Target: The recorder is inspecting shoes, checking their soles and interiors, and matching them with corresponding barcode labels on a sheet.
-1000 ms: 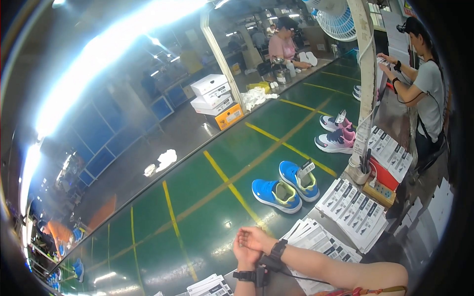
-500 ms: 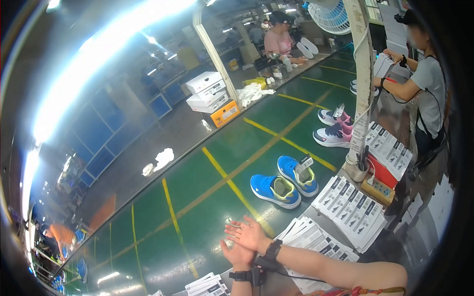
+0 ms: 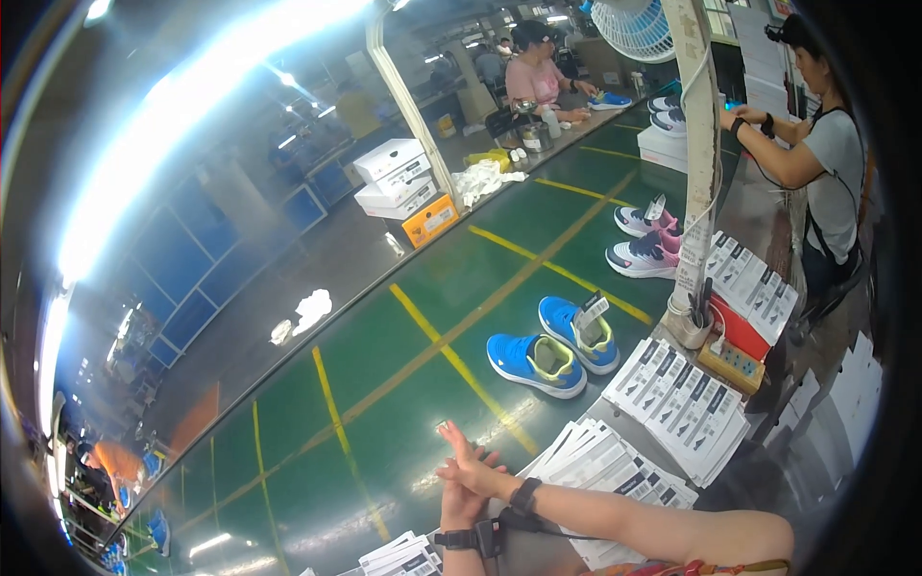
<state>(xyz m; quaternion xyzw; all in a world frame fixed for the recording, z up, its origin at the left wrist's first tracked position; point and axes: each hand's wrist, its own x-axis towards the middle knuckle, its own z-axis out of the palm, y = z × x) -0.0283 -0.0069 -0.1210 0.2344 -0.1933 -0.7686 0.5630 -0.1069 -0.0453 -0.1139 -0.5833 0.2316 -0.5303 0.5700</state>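
Above the belt [image 3: 384,422], the right hand [image 3: 477,477], fingers apart, crosses the left hand [image 3: 458,509], whose fingers' state I cannot tell. Blue shoes [image 3: 509,355] stand toward its near edge, beside papers [image 3: 615,459]; a post [image 3: 693,144] partly hides pink-trimmed shoes [image 3: 642,257].

A very bright long lamp [image 3: 192,106] glows white at ten o'clock, so strong that its edges melt into haze. A second lamp [image 3: 53,350] shines at nine o'clock. Both bend along the round rim. The room behind them is dim and foggy, with small things smudged. The green belt [image 3: 298,442] has shiny white streaks from six to eight o'clock. Near the middle, toward four o'clock, the blue shoes [image 3: 514,355] look fairly clear. Black fills the corners and the edge at three o'clock.
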